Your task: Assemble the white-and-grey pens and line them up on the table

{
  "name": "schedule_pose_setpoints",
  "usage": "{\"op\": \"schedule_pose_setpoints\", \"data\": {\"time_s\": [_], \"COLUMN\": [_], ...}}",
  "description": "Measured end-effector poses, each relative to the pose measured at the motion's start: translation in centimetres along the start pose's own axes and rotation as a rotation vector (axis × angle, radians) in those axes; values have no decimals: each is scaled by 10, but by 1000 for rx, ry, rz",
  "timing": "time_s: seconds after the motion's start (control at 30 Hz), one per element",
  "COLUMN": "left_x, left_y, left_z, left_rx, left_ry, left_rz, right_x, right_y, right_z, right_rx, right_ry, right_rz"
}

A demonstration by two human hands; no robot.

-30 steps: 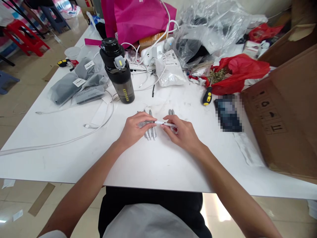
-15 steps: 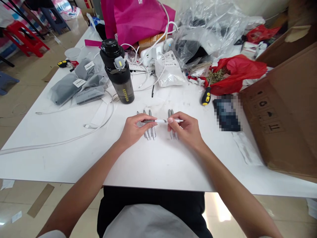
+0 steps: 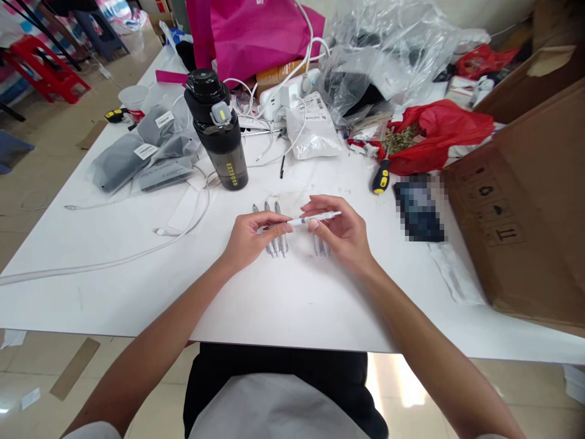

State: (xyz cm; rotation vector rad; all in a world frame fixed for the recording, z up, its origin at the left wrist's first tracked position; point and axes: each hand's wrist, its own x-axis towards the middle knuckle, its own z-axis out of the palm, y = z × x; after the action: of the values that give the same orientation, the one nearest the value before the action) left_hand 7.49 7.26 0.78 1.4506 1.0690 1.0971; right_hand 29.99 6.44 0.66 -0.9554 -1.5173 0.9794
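Note:
Both hands meet over the middle of the white table. My left hand pinches the grey end of a pen between thumb and fingers. My right hand grips the pen's white end, which sticks out toward the upper right. Under my left hand lie three grey pens side by side. Two more grey pens lie under my right hand, mostly hidden by its fingers.
A black water bottle stands behind the pens, with grey pouches and a white cable to its left. A yellow-handled screwdriver, a red bag and a large cardboard box sit on the right. Pink bag at the back.
The pen has been lifted off the table and tilted, its white end rising to the right. My right hand's fingers have opened a little around it.

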Motion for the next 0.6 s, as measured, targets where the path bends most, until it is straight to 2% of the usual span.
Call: {"op": "schedule_pose_setpoints", "data": {"time_s": [0.13,0.37,0.53,0.6], "left_x": [0,-1,-2,-1], "left_y": [2,0,2,3], "left_z": [-2,-1,0,0], "left_rx": [-47,-18,-88,-108], "left_ry": [3,-29,-39,-35], "left_rz": [-43,-5,-57,-76], "right_x": [-3,-3,-3,-5], "right_y": [-5,-1,-9,-10], "right_z": [3,3,6,8], "right_rx": [77,70,113,149], "right_ry": [-43,80,-14,-12], "right_rz": [-10,28,12,23]}}
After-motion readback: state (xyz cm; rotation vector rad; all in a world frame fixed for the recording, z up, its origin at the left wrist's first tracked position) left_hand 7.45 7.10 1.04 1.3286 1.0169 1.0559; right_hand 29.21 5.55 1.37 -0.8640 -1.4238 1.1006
